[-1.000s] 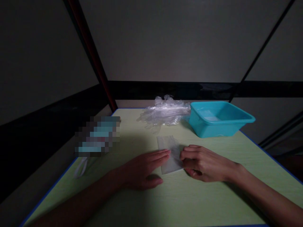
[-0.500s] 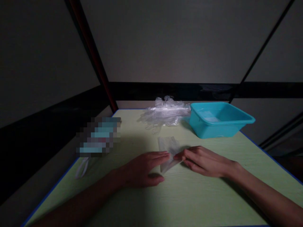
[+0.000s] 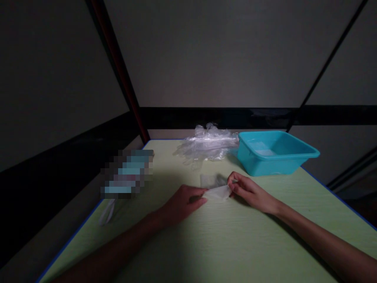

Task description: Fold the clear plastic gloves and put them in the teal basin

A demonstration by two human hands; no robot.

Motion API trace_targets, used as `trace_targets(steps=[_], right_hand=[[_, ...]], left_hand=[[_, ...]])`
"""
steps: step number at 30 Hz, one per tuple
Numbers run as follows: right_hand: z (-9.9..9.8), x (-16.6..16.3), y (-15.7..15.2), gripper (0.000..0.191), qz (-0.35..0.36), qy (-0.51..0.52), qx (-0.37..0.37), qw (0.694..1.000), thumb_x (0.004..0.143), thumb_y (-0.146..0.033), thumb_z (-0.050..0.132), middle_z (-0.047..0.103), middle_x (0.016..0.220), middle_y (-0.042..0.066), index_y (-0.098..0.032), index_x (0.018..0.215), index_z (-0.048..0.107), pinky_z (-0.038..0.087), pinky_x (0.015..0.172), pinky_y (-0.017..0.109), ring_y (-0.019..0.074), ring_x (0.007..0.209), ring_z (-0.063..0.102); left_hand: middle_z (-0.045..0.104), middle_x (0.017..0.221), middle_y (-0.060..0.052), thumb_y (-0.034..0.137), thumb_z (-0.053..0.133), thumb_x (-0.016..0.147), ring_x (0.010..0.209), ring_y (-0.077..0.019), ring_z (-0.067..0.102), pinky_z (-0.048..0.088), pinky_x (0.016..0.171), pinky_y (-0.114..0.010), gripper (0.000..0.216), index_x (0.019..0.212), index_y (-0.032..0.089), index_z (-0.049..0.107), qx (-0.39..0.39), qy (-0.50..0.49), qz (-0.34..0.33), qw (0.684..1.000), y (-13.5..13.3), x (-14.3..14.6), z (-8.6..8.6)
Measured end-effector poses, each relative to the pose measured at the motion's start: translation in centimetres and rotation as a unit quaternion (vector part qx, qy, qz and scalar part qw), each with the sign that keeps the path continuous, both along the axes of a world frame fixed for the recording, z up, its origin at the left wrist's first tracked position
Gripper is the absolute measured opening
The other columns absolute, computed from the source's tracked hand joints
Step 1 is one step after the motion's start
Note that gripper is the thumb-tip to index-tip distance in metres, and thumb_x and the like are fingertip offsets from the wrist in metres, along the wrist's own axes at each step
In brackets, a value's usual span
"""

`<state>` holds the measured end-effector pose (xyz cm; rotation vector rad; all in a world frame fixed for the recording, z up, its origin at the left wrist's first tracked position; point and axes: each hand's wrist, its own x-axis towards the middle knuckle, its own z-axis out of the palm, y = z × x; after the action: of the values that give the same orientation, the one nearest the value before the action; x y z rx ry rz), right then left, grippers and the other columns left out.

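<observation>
A thin, translucent plastic glove (image 3: 218, 193), folded into a small flat shape, is between my hands over the middle of the table. My left hand (image 3: 187, 205) pinches its left end between thumb and fingers. At the opposite end, my right hand (image 3: 246, 192) grips a corner with the fingertips, slightly raised. The near edge is lifted, while the far part lies close to the tabletop. Behind it lies a loose pile of clear disposable plastic gloves (image 3: 209, 144). A turquoise plastic basin (image 3: 273, 161) stands at the back right, with a pale flat piece (image 3: 263, 149) inside.
A phone-like object (image 3: 128, 173), blurred by pixelation, lies at the left edge with a white strap (image 3: 107, 212) hanging from it. The light green table (image 3: 224, 243) has a blue edge. A panelled wall (image 3: 212, 55) rises directly behind it.
Both hands have gone from pressing the glove flat to pinching its two ends. Its near edge has come up off the table. The view has shifted slightly.
</observation>
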<state>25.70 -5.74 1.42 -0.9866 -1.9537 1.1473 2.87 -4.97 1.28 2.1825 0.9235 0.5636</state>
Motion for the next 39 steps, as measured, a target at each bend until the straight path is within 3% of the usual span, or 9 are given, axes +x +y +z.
trace_targets(steps=[3,8,16,19,23,28,39], right_hand=[[-0.4,-0.1,0.3,0.019,-0.012,0.035,-0.041,0.998,0.086,-0.036,0.039,0.043,0.067,-0.002,-0.018,0.079,0.038,0.037,0.055,0.023,0.0107,0.060,0.045],[-0.7,-0.3,0.4,0.025,-0.043,0.036,-0.067,0.996,0.084,-0.043,0.040,0.041,0.062,-0.005,-0.019,0.078,0.037,0.031,0.044,0.020,0.0077,0.050,0.040],[-0.7,-0.6,0.5,0.024,-0.057,0.060,-0.077,0.994,0.084,-0.041,0.043,0.039,0.057,-0.007,-0.019,0.079,0.038,0.022,0.039,0.018,0.0054,0.044,0.031],[-0.7,-0.4,0.7,0.026,-0.026,0.092,-0.104,0.990,0.079,-0.040,0.051,0.045,0.057,-0.007,-0.019,0.085,0.037,0.018,0.039,0.018,0.0050,0.043,0.030],[-1.1,-0.5,1.0,0.035,-0.015,0.124,-0.109,0.986,0.073,-0.036,0.061,0.048,0.059,-0.007,-0.020,0.089,0.034,0.022,0.043,0.018,0.0058,0.048,0.037],[-1.5,-0.8,1.3,0.032,-0.044,0.112,-0.083,0.989,0.075,-0.033,0.057,0.041,0.054,-0.010,-0.020,0.092,0.033,0.022,0.042,0.018,0.0058,0.045,0.036],[-1.6,-1.4,2.4,0.032,-0.078,0.054,-0.082,0.992,0.068,-0.026,0.055,0.046,0.051,-0.010,-0.020,0.089,0.032,0.030,0.042,0.020,0.0086,0.044,0.044]], left_hand=[[0.056,0.058,0.004,0.024,0.044,0.079,0.054,-0.0095,0.050,0.032,0.049,-0.016,0.026,0.073,0.010,0.065,-0.038,-0.046,0.044,0.997,0.1,0.5,0.1],[0.056,0.056,0.002,0.022,0.051,0.071,0.053,-0.0096,0.050,0.034,0.048,-0.016,0.018,0.068,0.011,0.065,-0.131,-0.112,0.107,0.979,0.0,1.1,0.1],[0.050,0.050,0.003,0.024,0.052,0.067,0.046,-0.0077,0.048,0.040,0.043,-0.016,0.016,0.057,0.013,0.058,-0.156,-0.137,0.136,0.969,0.6,1.3,-0.9],[0.055,0.055,0.001,0.027,0.052,0.067,0.051,-0.0102,0.053,0.043,0.043,-0.018,0.017,0.059,0.013,0.057,-0.169,-0.134,0.145,0.966,1.0,1.3,-1.0],[0.059,0.058,-0.001,0.028,0.052,0.067,0.056,-0.0125,0.057,0.044,0.042,-0.017,0.017,0.061,0.012,0.057,-0.188,-0.127,0.153,0.962,1.4,1.4,-0.8],[0.060,0.057,-0.002,0.027,0.052,0.066,0.058,-0.0142,0.061,0.042,0.041,-0.016,0.017,0.060,0.012,0.056,-0.214,-0.115,0.157,0.957,1.5,1.5,-0.2],[0.065,0.072,-0.006,0.030,0.055,0.064,0.066,-0.0179,0.065,0.039,0.042,-0.016,0.021,0.073,0.011,0.057,-0.276,-0.117,0.172,0.938,2.0,1.0,0.5]])
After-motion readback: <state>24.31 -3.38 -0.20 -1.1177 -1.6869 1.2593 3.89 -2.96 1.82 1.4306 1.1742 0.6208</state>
